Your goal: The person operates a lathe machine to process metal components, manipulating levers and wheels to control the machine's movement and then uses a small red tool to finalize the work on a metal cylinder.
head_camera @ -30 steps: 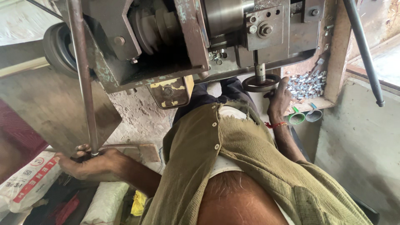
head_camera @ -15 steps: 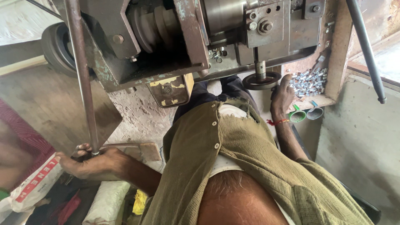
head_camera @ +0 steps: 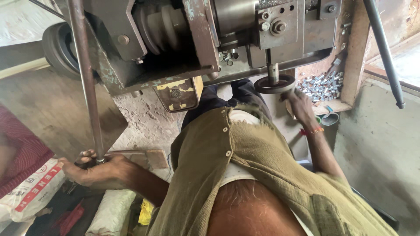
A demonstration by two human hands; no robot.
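Observation:
My left hand [head_camera: 94, 170] is closed around the lower end of a long upright metal rod [head_camera: 85, 87] at the lower left. My right hand [head_camera: 302, 107] is raised at the right, blurred, just under a round dark handwheel [head_camera: 274, 84] on a vertical shaft beneath the grey machine [head_camera: 197, 35]. Its fingers lie between the wheel's rim and a wooden tray [head_camera: 348, 65] of several small shiny metal pieces [head_camera: 321, 85]. I cannot tell whether they hold anything. An olive shirt [head_camera: 262, 161] covers my body in the middle.
A stepped pulley [head_camera: 159, 26] sits in the machine frame. A black tyre [head_camera: 57, 48] stands at the far left. Printed white sacks [head_camera: 33, 192] lie at the lower left beside a person in red cloth [head_camera: 19, 153]. A dark bar [head_camera: 385, 52] slants down the right.
My left hand keeps its grip on the rod. My right hand has shifted slightly by the handwheel. Red cloth of a person has come into the left edge.

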